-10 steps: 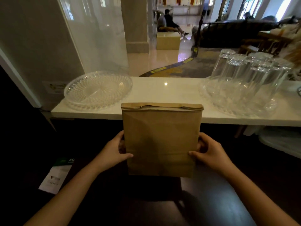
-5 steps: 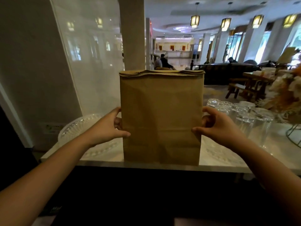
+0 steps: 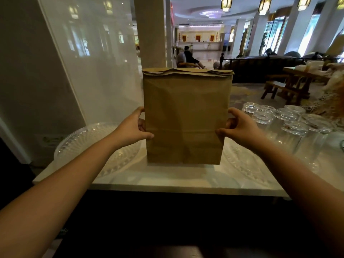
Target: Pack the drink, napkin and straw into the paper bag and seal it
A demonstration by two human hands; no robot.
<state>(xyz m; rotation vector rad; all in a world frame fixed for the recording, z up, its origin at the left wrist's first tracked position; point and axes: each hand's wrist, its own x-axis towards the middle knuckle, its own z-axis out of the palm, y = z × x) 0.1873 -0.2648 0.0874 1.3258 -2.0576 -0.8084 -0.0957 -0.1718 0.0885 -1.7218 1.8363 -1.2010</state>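
Note:
A brown paper bag stands upright on the white counter, its top edge folded over and closed. My left hand grips the bag's left side, thumb on the front. My right hand grips its right side the same way. The drink, napkin and straw are not visible; whatever is inside the bag is hidden.
A clear glass platter lies on the counter left of the bag. Another glass dish and several upturned glasses stand to the right. A glass pane rises at the back left. A dark lower surface lies nearest me.
The bag has gone from the dark lower surface up onto the white counter, held by both hands throughout. The camera view has tilted upward.

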